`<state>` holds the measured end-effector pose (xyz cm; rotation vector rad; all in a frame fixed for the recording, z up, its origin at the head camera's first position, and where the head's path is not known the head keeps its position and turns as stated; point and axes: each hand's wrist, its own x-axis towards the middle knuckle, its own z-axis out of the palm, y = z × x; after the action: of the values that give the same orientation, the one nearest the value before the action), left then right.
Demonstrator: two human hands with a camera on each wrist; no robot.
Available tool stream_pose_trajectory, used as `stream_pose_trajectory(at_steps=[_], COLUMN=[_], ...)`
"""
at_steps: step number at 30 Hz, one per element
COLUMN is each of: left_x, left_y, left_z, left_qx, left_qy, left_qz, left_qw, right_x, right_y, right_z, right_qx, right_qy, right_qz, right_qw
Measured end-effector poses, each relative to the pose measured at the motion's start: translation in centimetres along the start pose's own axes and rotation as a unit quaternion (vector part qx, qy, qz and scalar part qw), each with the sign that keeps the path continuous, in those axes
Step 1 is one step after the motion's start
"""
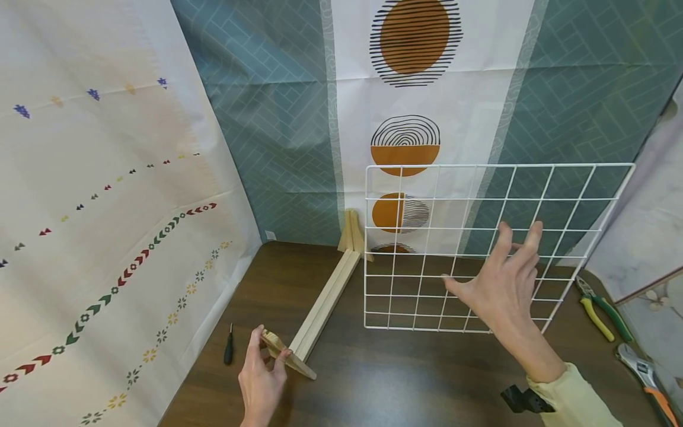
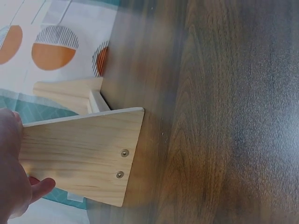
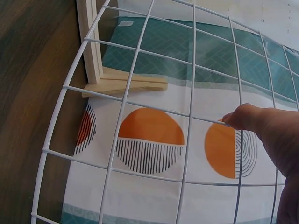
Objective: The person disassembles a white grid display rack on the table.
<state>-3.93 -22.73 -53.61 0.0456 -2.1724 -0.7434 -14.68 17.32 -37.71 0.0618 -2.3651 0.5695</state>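
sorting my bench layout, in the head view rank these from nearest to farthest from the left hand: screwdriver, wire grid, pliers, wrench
1. screwdriver, just left of the left hand.
2. wire grid, standing mid-table, to the right.
3. pliers, far right of the table.
4. wrench, right edge, slightly beyond the pliers.

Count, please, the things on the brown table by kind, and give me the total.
White wire grid panel: 1
Wooden stand with two end feet: 1
Screwdriver: 1
Pliers, green and yellow handles: 1
Adjustable wrench, orange handle: 1
Total: 5
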Motion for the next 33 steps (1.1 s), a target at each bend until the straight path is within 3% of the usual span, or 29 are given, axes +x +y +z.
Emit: stream_pose_trajectory(at_steps=[15, 33], left_x=[-0.14, -0.28], left_y=[0.59, 0.63], left_z=[0.19, 0.72], left_qx=[0.021, 0.023], left_qy=[0.004, 0.016], left_qz=[-0.030, -0.024], left_qw=[0.9993, 0.9993], right_x=[-0.18, -0.50], right_y=[0.05, 0.34], right_z=[0.15, 0.36], right_qx=[-0.001, -0.013], right_qy=[0.002, 0.011], right_qz=[-0.001, -0.016], right_qw=[1.000, 1.000])
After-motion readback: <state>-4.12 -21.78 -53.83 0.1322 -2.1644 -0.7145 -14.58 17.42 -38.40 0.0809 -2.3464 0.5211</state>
